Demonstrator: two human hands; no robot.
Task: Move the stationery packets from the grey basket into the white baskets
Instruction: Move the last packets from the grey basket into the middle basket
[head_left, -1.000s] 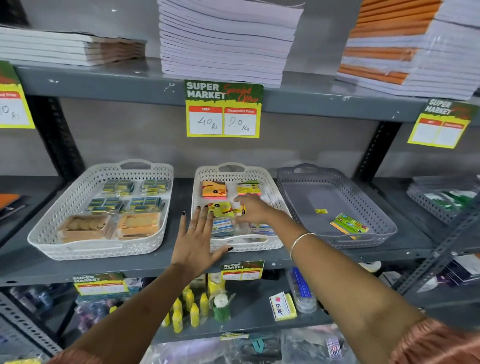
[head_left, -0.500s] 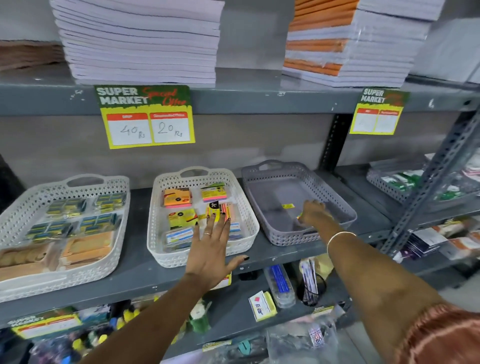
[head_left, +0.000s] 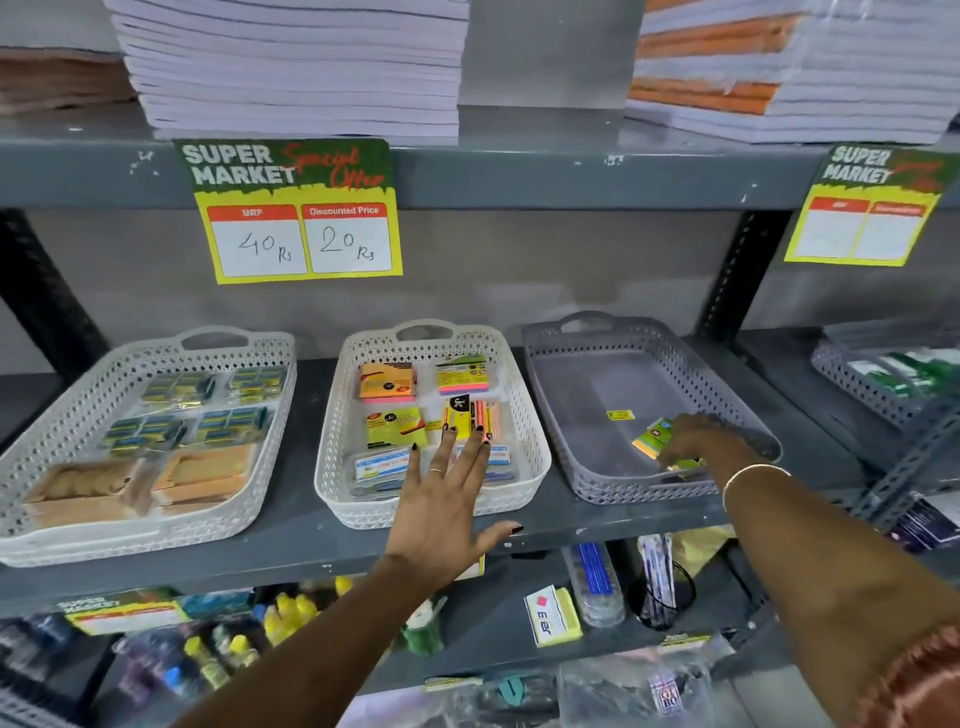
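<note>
Fingers of my right hand (head_left: 698, 441) curl down over a small green-and-yellow stationery packet (head_left: 653, 439) lying flat on the smooth floor of the grey basket (head_left: 550, 364), toward its near right corner. I am touching it, but whether it is actually pinched or only covered I cannot tell. A thin metal bangle (head_left: 753, 475) circles that wrist. A small yellow sticker (head_left: 620, 415) sits on the basket floor just left of the packet.

My left hand (head_left: 447, 499) is spread flat and holds nothing, fingers apart, hovering over the near edge of the middle white basket (head_left: 332, 447); a slim ring shows on one finger. That basket is rigid perforated plastic with a loop handle at the far end, and it holds flat rectangular sticky-note packets (head_left: 387, 382) in orange, yellow and pink, with clear-wrapped blue-and-white packs along the near side.

Further left, a second white basket (head_left: 78, 384), same lattice walls, holds glossy blue-green packs at the far end and tan packs in clear wrap nearer me.

All three baskets sit side by side on a grey metal shelf (head_left: 291, 551). A yellow price card (head_left: 301, 208) reading 40 and 20 hangs from the shelf above, under stacks of notebooks (head_left: 296, 67).
</note>
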